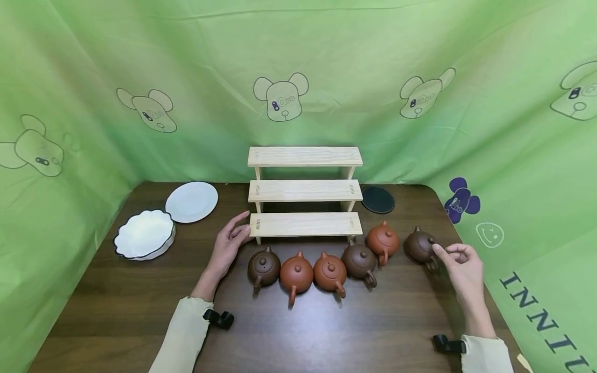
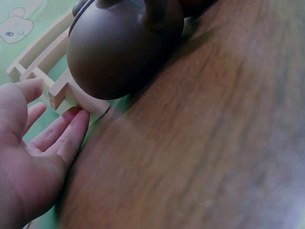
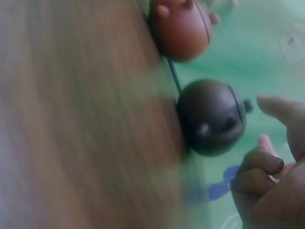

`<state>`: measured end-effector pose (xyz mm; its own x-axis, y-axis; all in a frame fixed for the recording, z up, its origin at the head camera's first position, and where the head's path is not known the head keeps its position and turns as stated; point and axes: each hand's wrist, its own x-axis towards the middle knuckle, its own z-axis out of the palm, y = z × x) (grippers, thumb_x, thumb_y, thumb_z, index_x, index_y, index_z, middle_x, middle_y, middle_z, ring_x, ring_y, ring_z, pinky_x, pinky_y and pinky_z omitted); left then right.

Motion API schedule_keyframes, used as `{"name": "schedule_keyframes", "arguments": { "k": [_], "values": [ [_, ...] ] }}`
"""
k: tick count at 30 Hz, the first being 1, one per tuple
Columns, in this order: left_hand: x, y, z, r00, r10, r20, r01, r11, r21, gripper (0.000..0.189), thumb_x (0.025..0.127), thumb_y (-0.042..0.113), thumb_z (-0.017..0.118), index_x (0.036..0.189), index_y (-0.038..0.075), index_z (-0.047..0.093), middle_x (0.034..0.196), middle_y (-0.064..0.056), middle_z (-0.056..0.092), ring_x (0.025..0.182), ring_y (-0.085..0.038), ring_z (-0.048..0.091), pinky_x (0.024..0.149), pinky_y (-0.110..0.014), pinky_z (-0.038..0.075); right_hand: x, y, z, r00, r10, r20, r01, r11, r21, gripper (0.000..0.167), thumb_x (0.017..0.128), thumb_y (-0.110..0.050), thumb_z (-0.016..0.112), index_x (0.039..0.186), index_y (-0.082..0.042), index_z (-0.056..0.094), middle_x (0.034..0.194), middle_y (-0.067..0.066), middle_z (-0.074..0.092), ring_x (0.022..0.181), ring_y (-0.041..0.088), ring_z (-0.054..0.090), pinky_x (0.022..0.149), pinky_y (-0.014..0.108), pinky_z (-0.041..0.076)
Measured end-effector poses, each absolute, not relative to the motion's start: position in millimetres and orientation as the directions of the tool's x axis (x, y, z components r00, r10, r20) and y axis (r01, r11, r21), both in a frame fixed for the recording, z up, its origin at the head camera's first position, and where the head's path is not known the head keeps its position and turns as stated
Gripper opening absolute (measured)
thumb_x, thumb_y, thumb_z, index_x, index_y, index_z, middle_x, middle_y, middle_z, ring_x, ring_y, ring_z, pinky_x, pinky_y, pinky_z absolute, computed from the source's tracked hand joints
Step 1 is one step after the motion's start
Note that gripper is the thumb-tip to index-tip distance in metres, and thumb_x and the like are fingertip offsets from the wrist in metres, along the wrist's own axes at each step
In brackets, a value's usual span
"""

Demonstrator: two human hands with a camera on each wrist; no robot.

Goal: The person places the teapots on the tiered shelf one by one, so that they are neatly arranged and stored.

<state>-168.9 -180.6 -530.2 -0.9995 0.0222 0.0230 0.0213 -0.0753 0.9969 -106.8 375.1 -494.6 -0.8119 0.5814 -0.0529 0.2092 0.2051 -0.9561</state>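
My left hand (image 1: 228,243) is at the left end of the lowest step of a pale three-step wooden stand (image 1: 305,224). Its fingers reach to the step's end, extended in the left wrist view beside a dark brown teapot (image 2: 124,52). At the right, my right hand (image 1: 462,264) is beside another dark brown teapot (image 1: 420,246). The right wrist view shows a gap between the thumb and this teapot's lid knob, with the other fingers bent. An orange-brown teapot (image 1: 383,241) sits to its left. More teapots, orange-brown (image 1: 296,275) and dark brown (image 1: 360,261), line the stand's front.
A scalloped white dish (image 1: 144,235) with a dark rim and a flat white plate (image 1: 192,202) lie at the back left. Right of the stand is a dark round coaster-like disc (image 1: 378,200). Green printed cloth (image 1: 210,140) hangs behind and beside the wooden table (image 1: 280,342).
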Motion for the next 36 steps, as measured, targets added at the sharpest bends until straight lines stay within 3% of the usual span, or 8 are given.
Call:
{"name": "schedule_keyframes", "arguments": {
  "k": [3,6,9,12,19,26,31,36],
  "values": [
    [-171,-180,-532,-0.998,0.040,0.039,0.036,-0.075,0.997,0.052,0.114,0.003,0.062,0.164,0.000,0.050,0.150,-0.030,0.063,0.121,-0.002,0.068,0.102,-0.022,0.061,-102,384,-497,-0.836,0.540,-0.098,0.260,0.234,-0.937,0.024,0.098,-0.017,0.088,0.092,-0.017,0.065,0.069,-0.016,0.061,0.063,0.003,0.050,0.054,0.019,0.039],
    [-171,-180,-534,-0.997,0.054,0.054,0.050,-0.073,0.996,0.052,0.114,0.003,0.062,0.164,-0.002,0.050,0.160,-0.031,0.054,0.128,-0.001,0.064,0.104,-0.020,0.059,-98,392,-500,-0.875,0.461,-0.151,0.274,0.212,-0.938,0.022,0.101,-0.019,0.085,0.087,-0.022,0.068,0.065,-0.016,0.057,0.056,0.002,0.046,0.047,0.025,0.035],
    [-172,-180,-535,-0.996,0.068,0.062,0.058,-0.055,0.997,0.051,0.114,0.002,0.060,0.164,-0.003,0.050,0.162,-0.030,0.054,0.129,-0.001,0.063,0.104,-0.020,0.059,-95,397,-505,-0.915,0.348,-0.206,0.266,0.135,-0.954,0.025,0.105,-0.017,0.080,0.083,-0.025,0.072,0.060,-0.016,0.050,0.047,0.000,0.039,0.044,0.036,0.019],
    [-172,-180,-536,-0.994,0.075,0.073,0.072,-0.021,0.997,0.051,0.115,0.005,0.060,0.165,-0.001,0.050,0.162,-0.027,0.054,0.131,0.000,0.063,0.104,-0.020,0.060,-94,400,-509,-0.938,0.247,-0.243,0.264,0.057,-0.963,0.031,0.110,-0.015,0.073,0.080,-0.024,0.075,0.059,-0.015,0.050,0.045,-0.002,0.037,0.050,0.041,0.012],
    [-170,-181,-543,-0.985,0.075,0.154,0.157,0.044,0.987,0.052,0.115,0.017,0.064,0.164,0.002,0.053,0.156,-0.028,0.060,0.131,-0.006,0.066,0.101,-0.020,0.061,-94,405,-512,-0.961,0.111,-0.252,0.260,0.065,-0.963,0.039,0.116,-0.020,0.063,0.083,-0.022,0.084,0.059,-0.014,0.049,0.047,-0.001,0.030,0.054,0.046,0.007],
    [-175,-180,-539,-0.988,0.105,0.117,0.129,0.114,0.985,0.052,0.118,0.018,0.059,0.168,0.010,0.050,0.161,-0.019,0.058,0.122,0.002,0.069,0.103,-0.020,0.059,-95,407,-510,-0.972,0.034,-0.231,0.233,0.089,-0.968,0.044,0.119,-0.025,0.056,0.092,-0.026,0.090,0.059,-0.013,0.034,0.056,0.019,0.010,0.054,0.048,0.003],
    [-175,-180,-539,-0.982,0.109,0.151,0.164,0.125,0.978,0.051,0.118,0.022,0.059,0.167,0.009,0.051,0.160,-0.023,0.058,0.123,-0.005,0.070,0.102,-0.018,0.059,-97,409,-508,-0.974,-0.013,-0.228,0.227,0.077,-0.971,0.047,0.120,-0.024,0.052,0.093,-0.026,0.090,0.061,-0.007,0.027,0.059,0.026,0.005,0.053,0.048,-0.001],
    [-176,-189,-557,-0.968,0.122,0.219,0.229,0.068,0.971,0.052,0.116,0.029,0.065,0.165,0.014,0.056,0.160,-0.018,0.060,0.131,-0.012,0.068,0.101,-0.021,0.061,-94,408,-511,-0.971,-0.088,-0.224,0.221,0.038,-0.974,0.048,0.121,-0.018,0.049,0.096,-0.026,0.090,0.062,-0.011,0.033,0.058,0.025,0.005,0.053,0.047,-0.002]
  ]
}}
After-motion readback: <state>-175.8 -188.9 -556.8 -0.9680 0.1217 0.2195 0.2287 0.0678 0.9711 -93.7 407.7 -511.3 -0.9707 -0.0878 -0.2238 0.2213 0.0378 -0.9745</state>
